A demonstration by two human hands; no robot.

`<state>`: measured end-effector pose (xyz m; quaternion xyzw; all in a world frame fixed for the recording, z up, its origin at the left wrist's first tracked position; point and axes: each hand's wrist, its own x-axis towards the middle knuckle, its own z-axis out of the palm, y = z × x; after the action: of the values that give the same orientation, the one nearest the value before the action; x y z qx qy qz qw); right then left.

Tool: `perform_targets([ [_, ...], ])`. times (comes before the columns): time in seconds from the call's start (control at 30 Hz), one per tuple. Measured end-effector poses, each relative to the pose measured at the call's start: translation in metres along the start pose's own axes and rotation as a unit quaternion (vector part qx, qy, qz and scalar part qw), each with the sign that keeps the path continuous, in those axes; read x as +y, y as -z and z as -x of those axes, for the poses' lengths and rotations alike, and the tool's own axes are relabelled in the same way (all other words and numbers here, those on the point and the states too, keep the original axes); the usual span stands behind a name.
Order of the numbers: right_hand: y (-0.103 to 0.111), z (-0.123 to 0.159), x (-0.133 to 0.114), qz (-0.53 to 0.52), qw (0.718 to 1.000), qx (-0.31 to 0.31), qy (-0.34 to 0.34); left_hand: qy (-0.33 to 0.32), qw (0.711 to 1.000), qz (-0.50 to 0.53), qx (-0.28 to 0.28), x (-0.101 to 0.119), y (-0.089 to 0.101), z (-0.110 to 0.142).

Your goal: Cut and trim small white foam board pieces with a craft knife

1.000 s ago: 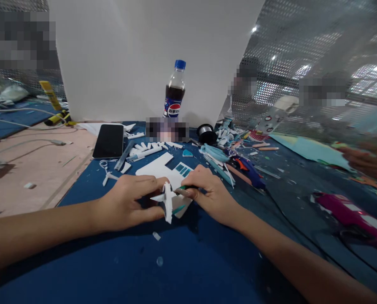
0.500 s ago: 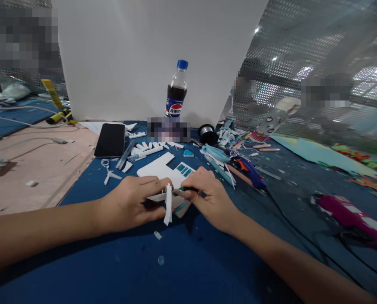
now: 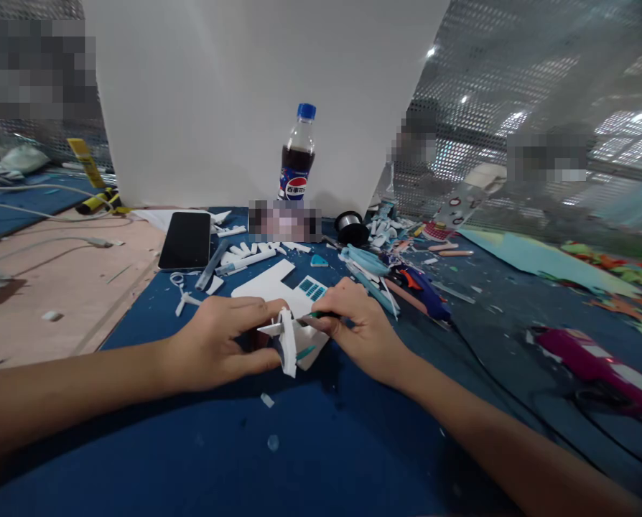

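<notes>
My left hand [image 3: 221,343] is closed on a small white foam-board model [image 3: 287,342], pinching it just above the blue mat [image 3: 321,445]. My right hand [image 3: 357,327] is closed round a thin green-handled knife [image 3: 318,316], whose tip meets the model. Right behind my hands lies a flat white cut-out with blue window squares [image 3: 283,286]. A small white scrap [image 3: 267,400] lies on the mat below the model.
A cola bottle [image 3: 297,154] stands before a white board [image 3: 256,93]. A black phone [image 3: 185,239], white offcuts [image 3: 245,251], a wire spool [image 3: 352,228], a blue glue gun [image 3: 423,291] and a pink tool [image 3: 595,362] lie around. Wooden tabletop [image 3: 46,287] at left.
My left hand has turned the white model a little between the frames, so its pointed wing shows again. Another person's hand at the far right edge has gone from view.
</notes>
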<state>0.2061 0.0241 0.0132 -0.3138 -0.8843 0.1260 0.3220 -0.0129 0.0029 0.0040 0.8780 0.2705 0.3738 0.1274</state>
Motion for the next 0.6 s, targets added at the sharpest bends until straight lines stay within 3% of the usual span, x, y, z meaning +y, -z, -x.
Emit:
perform_targets([
  [0.27,-0.005,0.000,-0.007,-0.011,0.999,-0.001,-0.041,0.001,1.000,-0.004,-0.008,-0.002,-0.005,0.000],
  [0.47,-0.007,0.000,-0.019,-0.056,0.996,0.032,-0.069,0.003,0.997,-0.012,-0.072,-0.002,-0.007,0.001],
  [0.6,-0.004,-0.001,-0.015,-0.050,0.991,0.060,-0.109,0.015,0.998,-0.036,-0.047,-0.004,-0.007,0.002],
])
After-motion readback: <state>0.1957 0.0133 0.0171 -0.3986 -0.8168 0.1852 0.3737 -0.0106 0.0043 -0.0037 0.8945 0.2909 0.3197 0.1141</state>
